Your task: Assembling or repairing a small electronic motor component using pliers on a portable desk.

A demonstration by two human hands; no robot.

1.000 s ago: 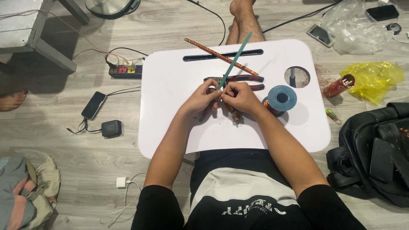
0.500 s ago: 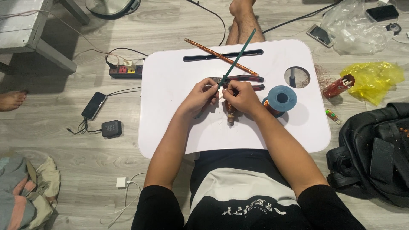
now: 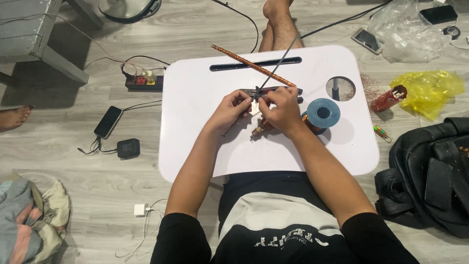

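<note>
**A:** Left hand (image 3: 230, 110) and right hand (image 3: 280, 108) meet over the middle of the white lap table (image 3: 195, 146). Both pinch closed on the low end of a thin dark rod (image 3: 279, 61); fingertips nearly touch each other.

**B:** Rod position relative to the table?

**A:** Its lower end sits in the pinch at table centre, just above the dark pliers (image 3: 273, 91). From there it slants up and away toward the table's far edge, crossing over the glittery orange stick (image 3: 251, 64) and the long slot (image 3: 254, 63).

**B:** Risks?

**A:** Judgement only. Long free end, small grip: a slight twist of either hand would swing the tip wide, and it could knock the orange stick off the far edge. A slack pinch would let the rod slide down through the fingers. The blue spool (image 3: 321, 113), just right of the right hand, could roll off the table if the wrist nudges it.

**B:** Under the right hand?

**A:** Something coppery (image 3: 260, 129), partly hidden. Cannot tell what.
</note>
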